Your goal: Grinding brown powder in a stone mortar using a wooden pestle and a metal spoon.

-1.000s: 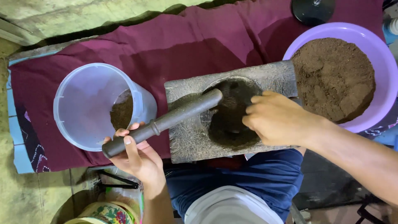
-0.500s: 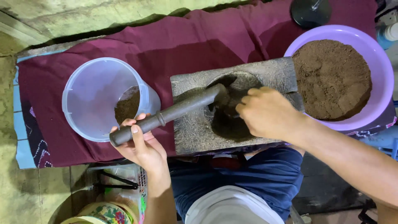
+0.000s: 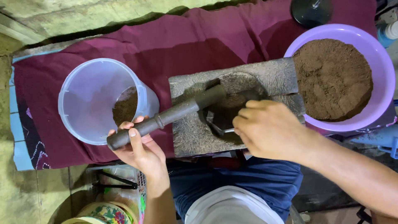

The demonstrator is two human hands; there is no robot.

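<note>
the dark stone pestle point(image 3: 174, 114) lies slanted across the near left corner of the grey stone mortar block point(image 3: 192, 137), its thick end down in the round hollow and its thin end sticking out past the block's left edge toward me. my left hand point(image 3: 139, 151) is wrapped around that thin end, thumb over the top and fingers curled underneath, clamped on the pestle. in the hollow sits a dark, damp-looking brown mass point(image 3: 226, 112), and the thick end of the pestle touches it. my right hand point(image 3: 269, 130) reaches in from the right over the near edge of the hollow, fingers closed on the handle of a small metal spoon point(image 3: 213, 124), whose bowl points into the brown mass beside the pestle's head. the block rests on a maroon cloth point(image 3: 166, 41) spread over the ground. just left of the block, touching or nearly touching my left fingers, stands a clear plastic tub point(image 3: 89, 101) with a small heap of brown powder point(image 3: 125, 108) against its right inner wall. at the block's far right corner a lilac plastic basin point(image 3: 383, 72) overlaps the stone edge, filled almost level with dry brown powder point(image 3: 333, 76). my blue trousers point(image 3: 236, 182) show below the block, and a patterned round container point(image 3: 105, 212) sits by my left knee. a dark round base point(image 3: 311, 11) stands at the top edge, behind the basin.
</note>
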